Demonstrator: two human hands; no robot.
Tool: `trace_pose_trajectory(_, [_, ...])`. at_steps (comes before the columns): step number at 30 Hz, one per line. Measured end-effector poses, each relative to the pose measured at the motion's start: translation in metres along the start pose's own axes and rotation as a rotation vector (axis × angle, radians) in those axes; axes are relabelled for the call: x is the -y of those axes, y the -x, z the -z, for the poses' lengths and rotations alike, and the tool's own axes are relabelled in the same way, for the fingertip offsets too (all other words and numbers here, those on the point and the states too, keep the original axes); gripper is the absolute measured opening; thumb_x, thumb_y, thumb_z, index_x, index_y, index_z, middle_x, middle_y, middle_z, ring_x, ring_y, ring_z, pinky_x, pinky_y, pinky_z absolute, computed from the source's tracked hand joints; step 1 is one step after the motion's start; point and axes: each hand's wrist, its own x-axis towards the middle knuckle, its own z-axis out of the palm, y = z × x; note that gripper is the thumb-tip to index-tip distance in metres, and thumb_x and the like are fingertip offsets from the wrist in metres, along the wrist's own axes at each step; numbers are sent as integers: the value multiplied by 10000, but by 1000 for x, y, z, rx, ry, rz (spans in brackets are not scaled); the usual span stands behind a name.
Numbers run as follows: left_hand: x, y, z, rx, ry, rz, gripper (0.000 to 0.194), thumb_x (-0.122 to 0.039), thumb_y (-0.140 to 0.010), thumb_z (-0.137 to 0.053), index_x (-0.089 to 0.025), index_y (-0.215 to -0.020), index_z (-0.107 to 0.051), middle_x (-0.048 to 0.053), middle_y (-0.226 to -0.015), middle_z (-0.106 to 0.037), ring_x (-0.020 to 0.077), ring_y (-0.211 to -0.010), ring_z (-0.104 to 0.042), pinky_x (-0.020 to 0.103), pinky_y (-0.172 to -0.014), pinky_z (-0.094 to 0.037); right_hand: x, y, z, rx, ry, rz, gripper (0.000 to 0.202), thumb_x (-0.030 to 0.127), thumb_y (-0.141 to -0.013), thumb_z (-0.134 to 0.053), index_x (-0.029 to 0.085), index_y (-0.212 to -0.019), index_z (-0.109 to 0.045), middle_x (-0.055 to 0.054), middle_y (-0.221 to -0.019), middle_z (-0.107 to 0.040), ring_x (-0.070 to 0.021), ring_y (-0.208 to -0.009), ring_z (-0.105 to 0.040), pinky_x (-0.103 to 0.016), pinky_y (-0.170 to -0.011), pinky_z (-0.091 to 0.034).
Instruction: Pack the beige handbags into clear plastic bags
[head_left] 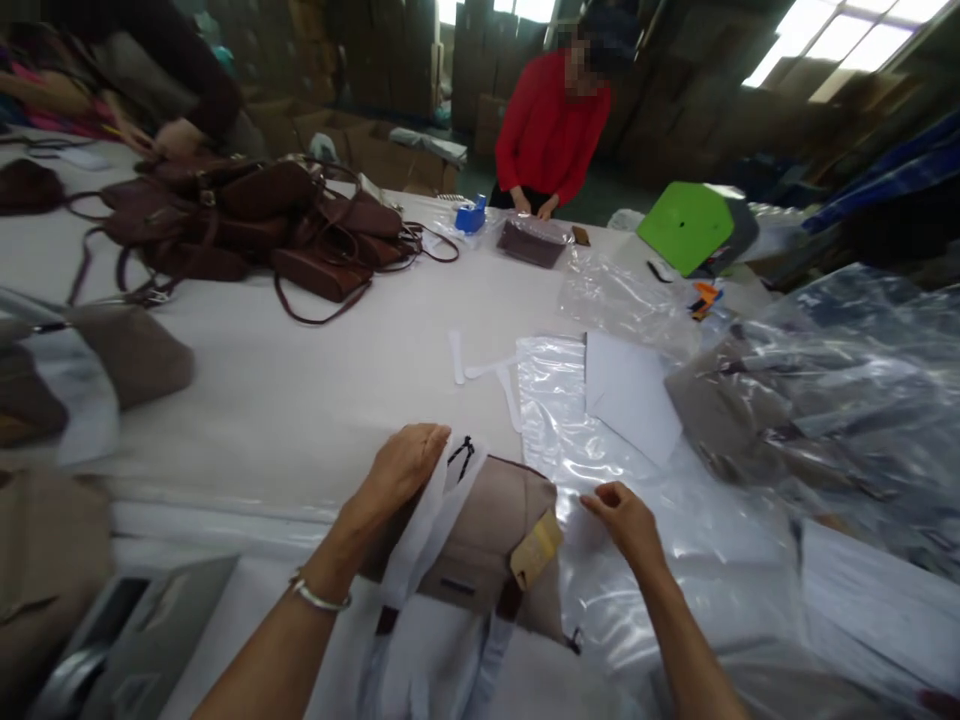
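Note:
A taupe handbag (499,515) lies at a tilt before me, with white wrapping (427,530) round its strap or handle and a yellow-tan tag (537,552) on its front. My left hand (405,468) grips the bag's upper left side beside the wrapping, its fingers partly hidden. To the right of the bag, a little apart from it, my right hand (624,518) is closed with thumb and fingertips pinched. What is in that pinch, if anything, is too small to make out. Beneath this hand spreads a clear plastic bag (675,540).
Brown handbags (247,215) are heaped at the far left; a wrapped taupe bag (127,350) lies nearer. White paper (630,390) and thin white strips (456,357) lie ahead. Plastic-covered bags (810,400) fill the right. A co-worker in red (553,130) handles a bagged item across the table.

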Motion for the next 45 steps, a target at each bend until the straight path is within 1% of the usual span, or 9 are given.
trace_pose_trajectory(7, [9,30,-7,78,-57,93,256,-270,-942,-386,-208,-837,-611,69,-933,-671,203,-858,-609,294,-762,-410,-11,-10,-13,75,-26,59,336,558,-664,-611,225,-619,-621,-36,-656,-645,-233,-661,-581,-363,-663,-419])
trace_pose_trajectory(13, [32,56,-10,155,9,97,288,-380,-899,-444,-219,-709,-589,27,-763,-651,202,-721,-572,294,-660,-343,10,-23,24,110,-6,92,428,620,-679,-557,213,-564,-623,-23,-577,-598,-209,-612,-536,-338,-614,-370])
trace_pose_trajectory(17, [20,52,-2,235,15,96,297,-414,-883,-501,-226,-696,-633,12,-726,-668,202,-699,-579,296,-641,-322,31,-38,58,51,13,112,466,653,-692,-519,208,-584,-607,-18,-568,-567,-192,-599,-496,-336,-615,-351])
trace_pose_trajectory(22, [-20,45,1,137,254,8,293,-485,-931,-489,-266,-968,-680,16,-1002,-725,221,-946,-648,294,-828,-427,102,-43,98,-74,-176,186,486,656,-761,-500,210,-571,-531,-1,-573,-520,-150,-589,-463,-314,-618,-355])
trace_pose_trajectory(25, [-17,50,0,123,261,35,343,-495,-928,-486,-263,-1096,-674,54,-1139,-720,257,-1077,-647,339,-944,-445,168,-40,104,-98,-424,320,440,605,-797,-560,203,-617,-558,-2,-625,-554,-131,-606,-476,-285,-612,-376])
trace_pose_trajectory(31, [52,103,-20,2,370,233,594,-601,-861,-504,-228,-1318,-563,112,-1422,-564,308,-1334,-505,471,-1120,-414,249,-35,27,246,-392,554,379,510,-870,-509,184,-731,-642,6,-669,-606,-122,-623,-513,-272,-646,-404])
trace_pose_trajectory(37, [65,151,-70,-80,677,529,900,-704,-697,-624,-135,-1379,-479,196,-1460,-505,357,-1363,-470,517,-1171,-356,205,-18,-53,623,-152,567,311,453,-863,-564,202,-961,-719,-33,-953,-729,-198,-910,-647,-362,-878,-470])
trace_pose_trajectory(41, [49,141,-70,-152,815,632,747,-672,-721,-637,-182,-1279,-556,135,-1303,-629,326,-1215,-591,463,-1067,-460,151,-13,-36,736,-229,315,606,508,-841,-634,182,-1345,-555,-132,-1324,-634,-248,-1198,-606,-426,-1046,-451])
trace_pose_trajectory(45, [46,97,-42,-223,738,568,618,-608,-697,-651,-165,-1128,-639,116,-1111,-689,326,-1065,-642,443,-949,-502,123,-1,-18,822,-298,136,581,544,-813,-675,174,-1259,-632,-121,-1301,-657,-267,-1202,-609,-438,-1081,-433])
